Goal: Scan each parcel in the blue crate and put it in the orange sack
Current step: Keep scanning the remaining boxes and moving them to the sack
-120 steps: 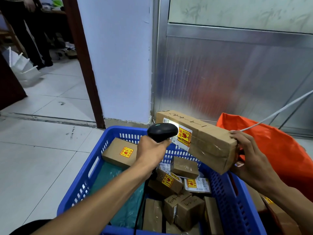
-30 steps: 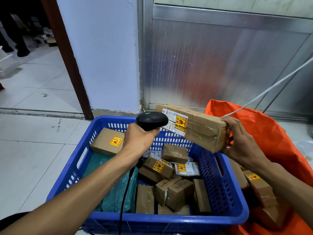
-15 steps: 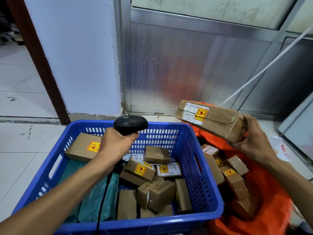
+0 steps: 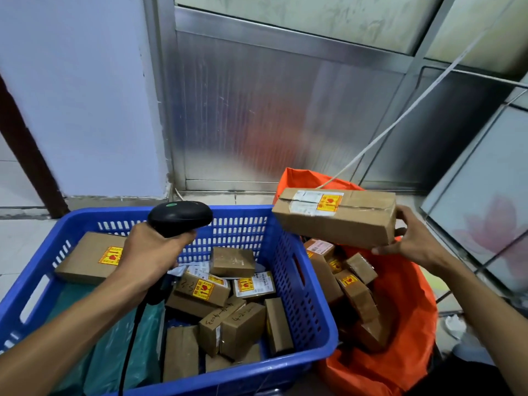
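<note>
My right hand (image 4: 414,241) grips the right end of a long brown cardboard parcel (image 4: 337,218) with a white label and a yellow sticker on top. It hangs level above the open orange sack (image 4: 405,304), which holds several brown parcels. My left hand (image 4: 148,252) holds a black barcode scanner (image 4: 180,217) over the blue crate (image 4: 303,284), its cable hanging down into the crate. Several small taped brown boxes, a larger flat box (image 4: 85,260) and green plastic mailers (image 4: 114,338) lie in the crate.
The crate and sack stand on a tiled floor against a white wall and a ribbed metal panel (image 4: 271,115). A white cord (image 4: 400,118) runs diagonally up from the sack. A glass panel (image 4: 485,212) leans at the right.
My right hand has carried the long parcel from in front of the scanner rightward, over the sack, and levelled it. The view has turned right. My left hand keeps the scanner over the crate.
</note>
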The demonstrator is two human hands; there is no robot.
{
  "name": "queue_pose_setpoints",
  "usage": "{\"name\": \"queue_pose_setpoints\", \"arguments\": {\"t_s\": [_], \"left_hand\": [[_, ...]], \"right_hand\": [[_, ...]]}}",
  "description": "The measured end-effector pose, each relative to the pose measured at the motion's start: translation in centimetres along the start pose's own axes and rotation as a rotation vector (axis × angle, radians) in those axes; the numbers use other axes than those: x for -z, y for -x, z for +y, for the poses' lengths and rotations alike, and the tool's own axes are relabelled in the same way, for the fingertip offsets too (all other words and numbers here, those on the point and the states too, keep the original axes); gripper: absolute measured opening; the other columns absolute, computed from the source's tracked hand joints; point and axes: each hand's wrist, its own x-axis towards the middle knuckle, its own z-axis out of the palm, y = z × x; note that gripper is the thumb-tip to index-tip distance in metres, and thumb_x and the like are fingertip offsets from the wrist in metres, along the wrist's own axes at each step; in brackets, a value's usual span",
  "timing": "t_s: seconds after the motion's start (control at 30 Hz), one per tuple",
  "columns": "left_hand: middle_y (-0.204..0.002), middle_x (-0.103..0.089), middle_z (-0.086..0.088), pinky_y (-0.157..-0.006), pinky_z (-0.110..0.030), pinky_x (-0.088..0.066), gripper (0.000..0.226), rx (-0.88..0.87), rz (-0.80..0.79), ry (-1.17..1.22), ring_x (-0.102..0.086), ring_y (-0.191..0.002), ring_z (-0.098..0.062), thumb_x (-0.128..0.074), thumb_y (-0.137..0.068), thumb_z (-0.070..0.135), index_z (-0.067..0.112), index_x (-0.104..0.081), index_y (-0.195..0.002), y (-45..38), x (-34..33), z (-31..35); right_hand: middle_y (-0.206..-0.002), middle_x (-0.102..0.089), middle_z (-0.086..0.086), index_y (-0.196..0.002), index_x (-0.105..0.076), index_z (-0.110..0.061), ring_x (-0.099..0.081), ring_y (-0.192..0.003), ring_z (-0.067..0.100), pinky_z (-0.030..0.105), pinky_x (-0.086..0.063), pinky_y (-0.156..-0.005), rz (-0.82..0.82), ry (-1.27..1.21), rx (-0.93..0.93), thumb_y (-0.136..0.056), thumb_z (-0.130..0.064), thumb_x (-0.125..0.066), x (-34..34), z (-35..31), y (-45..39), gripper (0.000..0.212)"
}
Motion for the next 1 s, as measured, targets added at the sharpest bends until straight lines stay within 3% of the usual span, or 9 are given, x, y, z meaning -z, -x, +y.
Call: {"name": "queue_pose_setpoints", "arguments": {"t_s": [0.13,0.27,0.37,0.43,0.5,0.57,0.7,0.87,1.0], "left_hand": [[-0.06,-0.063,-0.012,-0.053,-0.027,-0.042,0.018,0.014,-0.002,-0.001,-0.056,-0.05,-0.02,-0.078,-0.082,0.021,0.006,-0.069,-0.084,-0.1,-0.3,-0.2],[-0.058,-0.063,-0.012,-0.056,-0.029,-0.043,0.02,0.001,0.013,-0.033,-0.056,-0.052,-0.022,-0.079,-0.081,0.022,0.005,-0.069,-0.082,-0.1,-0.8,-0.2],[-0.059,-0.064,-0.012,-0.056,-0.029,-0.043,0.019,-0.006,0.013,-0.057,-0.059,-0.053,-0.022,-0.08,-0.081,0.023,0.007,-0.069,-0.084,0.0,-1.0,-0.3],[-0.061,-0.066,-0.014,-0.057,-0.029,-0.044,0.017,-0.008,0.008,-0.062,-0.061,-0.055,-0.024,-0.08,-0.081,0.023,0.01,-0.07,-0.086,0.1,-1.1,-0.3],[-0.064,-0.068,-0.015,-0.059,-0.032,-0.047,0.016,-0.012,0.008,-0.07,-0.063,-0.058,-0.026,-0.08,-0.081,0.024,0.013,-0.07,-0.088,0.0,-1.2,-0.2],[-0.067,-0.07,-0.014,-0.064,-0.036,-0.051,0.017,-0.017,0.007,-0.075,-0.067,-0.065,-0.029,-0.08,-0.081,0.024,0.016,-0.07,-0.093,0.1,-1.5,-0.2],[-0.076,-0.071,-0.011,-0.068,-0.036,-0.051,0.026,0.002,-0.002,-0.079,-0.069,-0.073,-0.03,-0.079,-0.082,0.024,0.014,-0.07,-0.104,0.1,-1.9,-0.4],[-0.079,-0.071,-0.011,-0.075,-0.041,-0.054,0.033,0.021,0.005,-0.107,-0.069,-0.078,-0.031,-0.081,-0.081,0.026,0.014,-0.07,-0.11,-0.2,-1.9,-0.7],[-0.084,-0.072,-0.009,-0.08,-0.046,-0.058,0.035,0.029,0.018,-0.118,-0.069,-0.081,-0.03,-0.081,-0.08,0.026,0.014,-0.07,-0.111,-0.4,-1.9,-1.0]], "right_hand": [[-0.129,-0.057,-0.01,-0.138,-0.046,-0.027,-0.055,-0.116,0.014,0.042,-0.047,-0.101,-0.004,-0.085,-0.123,-0.021,-0.053,-0.098,1.1,1.4,1.0,0.13],[-0.132,-0.058,-0.004,-0.139,-0.048,-0.024,-0.056,-0.121,0.018,0.042,-0.05,-0.1,0.012,-0.137,-0.216,-0.025,-0.048,-0.1,1.9,3.8,1.9,0.127],[-0.127,-0.057,0.001,-0.139,-0.046,-0.014,-0.057,-0.113,0.017,0.029,-0.05,-0.082,0.052,-0.126,-0.262,-0.025,-0.047,-0.099,1.6,4.5,2.5,0.13],[-0.122,-0.055,0.006,-0.138,-0.043,-0.005,-0.056,-0.098,0.013,0.023,-0.046,-0.07,0.101,-0.144,-0.334,-0.042,-0.028,-0.101,1.1,4.8,2.5,0.115],[-0.121,-0.055,0.01,-0.136,-0.044,-0.001,-0.06,-0.09,0.015,0.025,-0.052,-0.06,0.129,-0.165,-0.388,-0.041,-0.021,-0.103,0.5,5.2,2.2,0.114],[-0.119,-0.059,0.014,-0.131,-0.046,-0.002,-0.066,-0.091,0.023,0.032,-0.06,-0.056,0.137,-0.176,-0.43,-0.025,-0.034,-0.103,-0.3,5.7,1.7,0.124],[-0.116,-0.056,0.015,-0.127,-0.042,0.0,-0.063,-0.092,0.026,0.042,-0.061,-0.06,0.174,-0.066,-0.482,-0.055,-0.006,-0.097,-2.2,5.3,0.4,0.092],[-0.127,-0.045,0.018,-0.131,-0.038,0.0,-0.057,-0.103,0.035,0.025,-0.051,-0.039,0.132,0.18,-0.441,-0.051,-0.026,-0.101,-4.9,5.5,-1.6,0.105],[-0.139,-0.04,0.019,-0.143,-0.031,-0.002,-0.05,-0.12,0.043,0.037,-0.055,-0.052,0.067,0.324,-0.471,-0.061,-0.042,-0.095,-6.8,5.4,-3.0,0.111]]}}
